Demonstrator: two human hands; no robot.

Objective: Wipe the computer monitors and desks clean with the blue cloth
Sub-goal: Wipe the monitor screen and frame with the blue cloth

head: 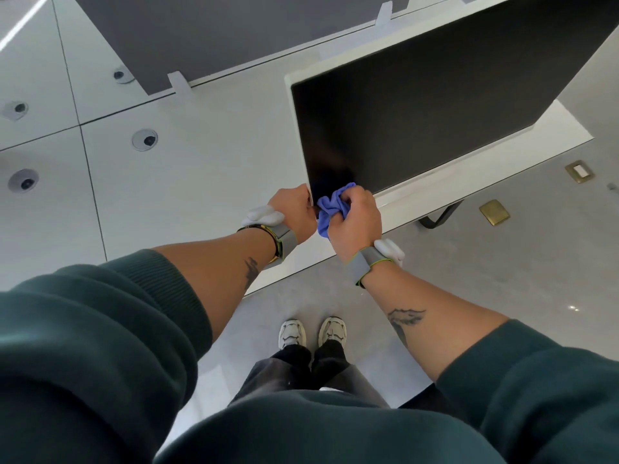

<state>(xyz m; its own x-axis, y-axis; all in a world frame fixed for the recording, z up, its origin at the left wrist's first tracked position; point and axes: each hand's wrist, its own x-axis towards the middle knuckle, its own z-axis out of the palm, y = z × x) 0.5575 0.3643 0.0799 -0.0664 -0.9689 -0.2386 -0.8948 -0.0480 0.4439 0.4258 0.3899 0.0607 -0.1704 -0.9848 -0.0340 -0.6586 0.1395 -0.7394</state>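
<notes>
White tabletop (201, 162) carries a dark monitor (418, 112) stretching toward the frame's upper right. At its near corner the right hand (356, 219) clutches the bunched blue cloth (330, 205) against the screen. The left hand (294, 209) grips the edge beside it, and nearly all the glass lies up and right of the cloth.

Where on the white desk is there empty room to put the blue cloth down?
The biggest bare patch of desk lies between the monitor, the round cable holes and the grey partition. It is crowded at the monitor's near corner, where the left hand grips the frame and the right hand holds the blue cloth.
</notes>
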